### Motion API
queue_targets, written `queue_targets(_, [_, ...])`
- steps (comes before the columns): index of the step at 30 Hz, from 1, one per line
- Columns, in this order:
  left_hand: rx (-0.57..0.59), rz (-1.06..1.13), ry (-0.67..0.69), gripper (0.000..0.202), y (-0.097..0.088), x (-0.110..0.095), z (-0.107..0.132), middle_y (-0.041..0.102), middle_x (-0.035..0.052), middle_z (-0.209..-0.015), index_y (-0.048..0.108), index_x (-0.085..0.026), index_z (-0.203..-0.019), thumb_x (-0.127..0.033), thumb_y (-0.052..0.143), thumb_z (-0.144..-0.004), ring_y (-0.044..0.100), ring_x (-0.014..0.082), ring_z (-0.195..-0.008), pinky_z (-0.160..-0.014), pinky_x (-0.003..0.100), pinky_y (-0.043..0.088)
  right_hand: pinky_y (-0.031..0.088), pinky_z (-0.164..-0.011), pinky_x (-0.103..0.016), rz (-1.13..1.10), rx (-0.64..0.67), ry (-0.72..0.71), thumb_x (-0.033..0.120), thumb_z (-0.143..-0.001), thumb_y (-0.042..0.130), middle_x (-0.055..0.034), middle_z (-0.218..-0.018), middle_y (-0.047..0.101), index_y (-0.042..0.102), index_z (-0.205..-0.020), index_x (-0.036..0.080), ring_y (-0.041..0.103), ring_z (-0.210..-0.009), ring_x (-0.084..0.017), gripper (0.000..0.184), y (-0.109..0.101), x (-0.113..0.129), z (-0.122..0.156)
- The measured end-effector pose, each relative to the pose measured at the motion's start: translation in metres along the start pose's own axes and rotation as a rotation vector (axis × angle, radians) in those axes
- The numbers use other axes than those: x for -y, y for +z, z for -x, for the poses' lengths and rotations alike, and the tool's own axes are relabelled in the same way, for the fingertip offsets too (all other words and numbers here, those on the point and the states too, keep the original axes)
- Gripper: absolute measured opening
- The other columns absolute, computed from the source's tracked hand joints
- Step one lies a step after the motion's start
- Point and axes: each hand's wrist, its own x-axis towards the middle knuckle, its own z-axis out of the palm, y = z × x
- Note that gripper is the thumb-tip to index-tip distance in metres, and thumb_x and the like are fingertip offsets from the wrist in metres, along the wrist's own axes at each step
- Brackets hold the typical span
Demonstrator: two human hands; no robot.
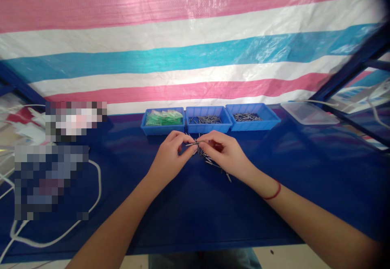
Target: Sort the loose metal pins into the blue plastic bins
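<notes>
My left hand (172,153) is closed in a pinch on thin silver metal fasteners (192,143), nail-like or screw-like; their exact kind is too small to tell. My right hand (227,151) pinches the same few pieces from the other side, its fingertips almost touching those of the left. Beneath and between the hands, a loose pile of similar fasteners (210,161) lies on the dark blue tabletop (195,212), partly hidden by my right hand. One stray piece (228,177) points toward me at the pile's near edge.
Behind my hands stand three blue bins: the left bin (163,130) holds green-and-clear plastic packets (164,118), the middle bin (209,128) and right bin (271,119) hold metal fasteners. A clear plastic lid (309,112) lies right. A white cable (100,179) loops at left, beside blurred-out items.
</notes>
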Motion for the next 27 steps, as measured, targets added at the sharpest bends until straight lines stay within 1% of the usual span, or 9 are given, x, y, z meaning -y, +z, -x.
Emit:
queue_targets(4, [-0.027, -0.022, 0.006, 0.01, -0.002, -0.001, -0.001, 0.059, 0.0018, -0.092, 0.064, -0.019, -0.09, -0.027, 0.059, -0.086, 0.053, 0.0104, -0.07, -0.066, 0.022, 0.045, 0.044, -0.063, -0.03, 0.165, 0.102, -0.112, 0.027, -0.088, 0.053, -0.0063, -0.082, 0.066, 0.071, -0.086, 0.019, 0.058, -0.069, -0.016, 0.02, -0.003, 0.001, -0.002])
queue_targets(7, [0.019, -0.073, -0.01, 0.022, -0.003, -0.001, 0.0, 0.06, 0.0012, -0.092, 0.062, -0.021, -0.105, -0.032, 0.058, -0.087, 0.055, 0.0112, -0.07, -0.069, 0.024, 0.046, 0.043, -0.061, -0.028, 0.048, 0.07, 0.016, 0.033, -0.088, 0.053, -0.0044, -0.075, 0.064, 0.07, -0.082, 0.018, 0.056, -0.068, -0.015, 0.024, -0.005, -0.003, -0.006])
queue_targets(10, [0.095, -0.168, -0.026, 0.03, -0.004, 0.0, 0.001, 0.061, 0.0011, -0.094, 0.059, -0.022, -0.115, -0.037, 0.055, -0.088, 0.057, 0.0134, -0.074, -0.072, 0.027, 0.046, 0.034, -0.046, -0.023, -0.202, -0.158, 0.245, 0.039, -0.085, 0.057, -0.0002, -0.067, 0.056, 0.07, -0.085, 0.018, 0.046, -0.053, -0.009, 0.025, -0.015, -0.01, -0.014])
queue_targets(12, [0.147, -0.233, -0.032, 0.028, -0.004, 0.001, 0.001, 0.062, 0.0019, -0.096, 0.062, -0.022, -0.111, -0.038, 0.053, -0.089, 0.058, 0.015, -0.078, -0.072, 0.027, 0.045, 0.025, -0.039, -0.02, -0.391, -0.348, 0.347, 0.039, -0.081, 0.061, 0.0026, -0.064, 0.05, 0.068, -0.086, 0.017, 0.037, -0.046, -0.006, 0.024, -0.028, -0.016, -0.021])
queue_targets(14, [0.194, -0.291, -0.031, 0.025, -0.003, 0.003, 0.001, 0.063, 0.0028, -0.097, 0.064, -0.021, -0.105, -0.036, 0.052, -0.09, 0.059, 0.0161, -0.08, -0.072, 0.028, 0.044, 0.021, -0.036, -0.019, -0.57, -0.501, 0.404, 0.036, -0.076, 0.066, 0.0046, -0.062, 0.046, 0.067, -0.087, 0.017, 0.031, -0.043, -0.004, 0.022, -0.043, -0.023, -0.028])
queue_targets(18, [0.266, -0.393, -0.01, 0.021, 0.0, 0.007, 0.001, 0.066, 0.0039, -0.095, 0.066, -0.02, -0.095, -0.035, 0.054, -0.089, 0.06, 0.0181, -0.084, -0.073, 0.029, 0.043, 0.02, -0.032, -0.017, -0.757, -0.648, 0.542, 0.036, -0.077, 0.064, 0.0062, -0.058, 0.044, 0.064, -0.087, 0.016, 0.029, -0.04, -0.004, 0.022, -0.066, -0.032, -0.036])
queue_targets(21, [0.259, -0.483, -0.006, 0.023, 0.006, 0.008, 0.003, 0.067, 0.0044, -0.096, 0.067, -0.02, -0.094, -0.039, 0.054, -0.089, 0.059, 0.0206, -0.087, -0.074, 0.033, 0.039, 0.021, -0.031, -0.017, -0.788, -0.634, 0.586, 0.036, -0.08, 0.06, 0.0061, -0.056, 0.044, 0.063, -0.085, 0.015, 0.03, -0.039, -0.004, 0.021, -0.064, -0.031, -0.036])
queue_targets(24, [0.211, -0.574, -0.012, 0.023, 0.014, 0.006, 0.006, 0.068, 0.0039, -0.097, 0.067, -0.022, -0.096, -0.04, 0.053, -0.089, 0.057, 0.0226, -0.091, -0.076, 0.037, 0.034, 0.021, -0.031, -0.016, -0.808, -0.538, 0.597, 0.033, -0.08, 0.06, 0.0058, -0.057, 0.044, 0.064, -0.082, 0.015, 0.03, -0.039, -0.004, 0.018, -0.054, -0.025, -0.033])
queue_targets(27, [0.212, -0.612, -0.022, 0.022, 0.018, 0.003, 0.007, 0.068, 0.0044, -0.096, 0.067, -0.022, -0.092, -0.036, 0.05, -0.092, 0.055, 0.0222, -0.092, -0.078, 0.038, 0.031, 0.02, -0.032, -0.017, -0.79, -0.46, 0.577, 0.031, -0.078, 0.061, 0.0054, -0.058, 0.044, 0.064, -0.078, 0.015, 0.03, -0.04, -0.003, 0.015, -0.044, -0.019, -0.029])
